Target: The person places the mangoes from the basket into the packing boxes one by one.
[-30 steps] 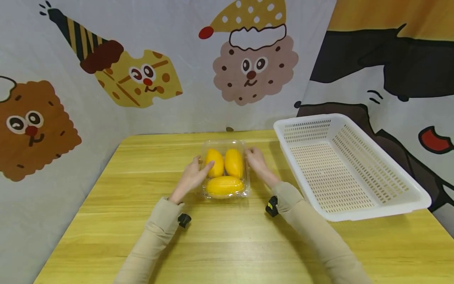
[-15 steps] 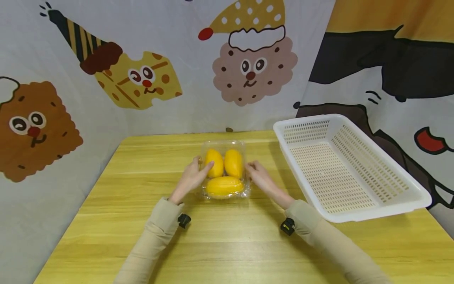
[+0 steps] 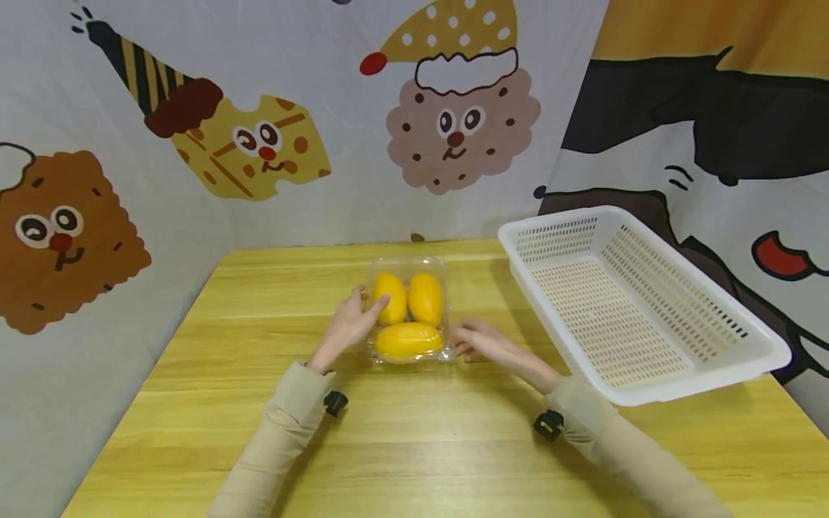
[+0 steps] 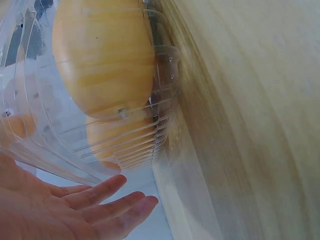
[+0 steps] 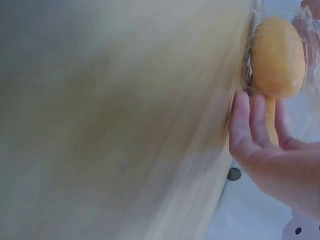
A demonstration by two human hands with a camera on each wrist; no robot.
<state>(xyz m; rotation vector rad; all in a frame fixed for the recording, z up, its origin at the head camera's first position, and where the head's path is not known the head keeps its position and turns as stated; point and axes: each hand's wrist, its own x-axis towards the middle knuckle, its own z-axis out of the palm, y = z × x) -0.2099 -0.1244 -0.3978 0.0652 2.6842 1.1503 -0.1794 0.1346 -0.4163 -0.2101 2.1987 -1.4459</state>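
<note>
A clear plastic clamshell box (image 3: 406, 267) lies closed on the table, holding three yellow mangoes, two side by side behind (image 3: 424, 298) and one crosswise in front (image 3: 409, 339). My left hand (image 3: 346, 324) holds its left side, thumb over the lid. In the left wrist view the other fingers (image 4: 107, 192) stretch along the ribbed side wall; the thumb is hidden there. At the box's front right corner is my right hand (image 3: 488, 344), fingers slightly bent. The right wrist view has its fingertips (image 5: 257, 102) reaching up to the box's edge, without a grip on it.
A white slotted plastic basket (image 3: 550, 306) stands on the right of the wooden table (image 3: 259, 309). Behind the table hangs a cloth (image 3: 350, 208) printed with cartoon figures. Black wrist cameras (image 3: 549, 424) sit under both sleeves.
My right hand has slid along the box's right side toward me, from near the back to the front corner. The left hand and the box keep their places.
</note>
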